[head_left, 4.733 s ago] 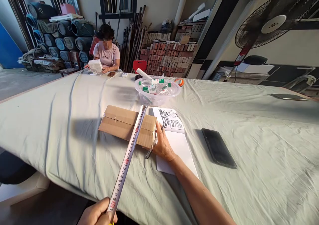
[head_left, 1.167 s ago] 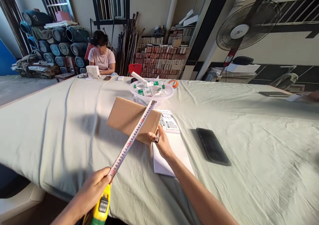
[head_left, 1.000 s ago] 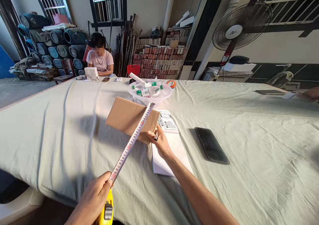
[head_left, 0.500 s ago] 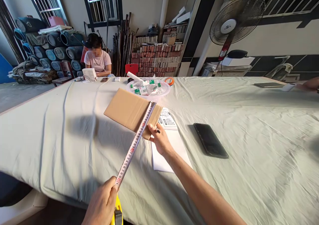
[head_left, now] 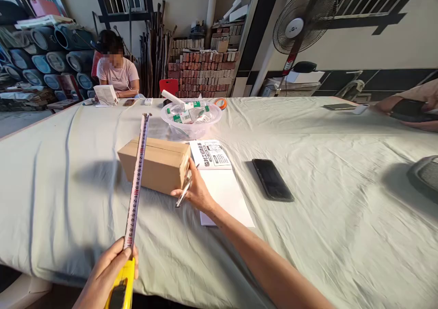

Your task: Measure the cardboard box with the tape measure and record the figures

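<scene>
My left hand [head_left: 106, 270] is closed around a yellow tape measure [head_left: 128, 274] near the front edge of the cloth-covered table. Its extended blade [head_left: 136, 181] slants up and away, passing in front of the left part of a closed cardboard box [head_left: 160, 165], with the hooked end beyond the box. My right hand [head_left: 199, 189] grips the right end of this box, thumb low and fingers along the end face. A silver pen [head_left: 184, 194] is also tucked in that hand. Beneath and beside the right wrist lies an open booklet [head_left: 224, 197] with a printed upper page.
A black phone [head_left: 273, 180] lies right of the booklet. Behind the box stands a clear plastic basin [head_left: 215, 117] with bottles, beside an orange tape roll [head_left: 221, 103]. A person [head_left: 118, 76] sits across the table; another person's hands [head_left: 393, 104] hold a dark object at far right.
The box has turned, so its long side and right end now show, and it sits lower left. The tape blade has swung off its face to the left and stands steeper.
</scene>
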The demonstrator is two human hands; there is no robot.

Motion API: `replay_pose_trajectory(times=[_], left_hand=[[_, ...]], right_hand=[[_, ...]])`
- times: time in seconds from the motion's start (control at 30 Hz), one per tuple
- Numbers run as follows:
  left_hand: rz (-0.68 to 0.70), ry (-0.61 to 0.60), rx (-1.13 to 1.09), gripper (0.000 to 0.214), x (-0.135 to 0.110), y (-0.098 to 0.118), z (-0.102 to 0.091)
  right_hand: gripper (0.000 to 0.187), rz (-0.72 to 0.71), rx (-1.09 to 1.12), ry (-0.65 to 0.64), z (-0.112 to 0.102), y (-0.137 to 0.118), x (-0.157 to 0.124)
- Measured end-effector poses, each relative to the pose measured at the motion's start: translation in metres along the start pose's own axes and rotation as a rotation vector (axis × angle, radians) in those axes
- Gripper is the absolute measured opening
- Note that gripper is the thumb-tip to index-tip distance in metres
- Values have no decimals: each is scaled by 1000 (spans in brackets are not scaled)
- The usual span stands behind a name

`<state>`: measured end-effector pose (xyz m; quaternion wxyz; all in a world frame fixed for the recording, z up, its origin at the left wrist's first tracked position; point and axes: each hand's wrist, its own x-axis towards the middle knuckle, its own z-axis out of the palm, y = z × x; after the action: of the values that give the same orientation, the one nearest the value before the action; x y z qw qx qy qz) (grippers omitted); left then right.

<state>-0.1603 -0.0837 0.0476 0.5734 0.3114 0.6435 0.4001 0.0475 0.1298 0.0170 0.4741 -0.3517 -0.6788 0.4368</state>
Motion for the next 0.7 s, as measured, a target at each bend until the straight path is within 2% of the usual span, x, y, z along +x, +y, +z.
replay_pose_trajectory(times=[0.07, 0.17, 0.23, 0.3, 0.4, 0.47, 0.57, 0.7], left_hand=[[23, -41, -14, 40, 2, 9, 8], [82, -175, -18, 37, 13, 22, 28], [113, -268, -37, 35, 24, 31, 44], [144, -324, -79, 30, 37, 39, 61], [183, -373, -143, 25, 55, 53, 85], [180, -405, -170, 25, 68, 62, 103], [180, -418, -228, 24, 94, 74, 130], [219, -320, -335, 22, 138, 85, 158]], right_hand=[[128, 2, -94, -54, 0, 3, -1], [111, 24, -96, -104, -11, 4, 1], [94, 47, -80, -32, -26, 5, 6], [80, 79, -94, 132, -46, 8, 13], [73, 127, -203, 395, -83, 19, 22], [72, 199, -358, 496, -106, 32, 25], [74, 236, -539, 509, -129, 55, 24], [72, 236, -681, 445, -137, 77, 21]])
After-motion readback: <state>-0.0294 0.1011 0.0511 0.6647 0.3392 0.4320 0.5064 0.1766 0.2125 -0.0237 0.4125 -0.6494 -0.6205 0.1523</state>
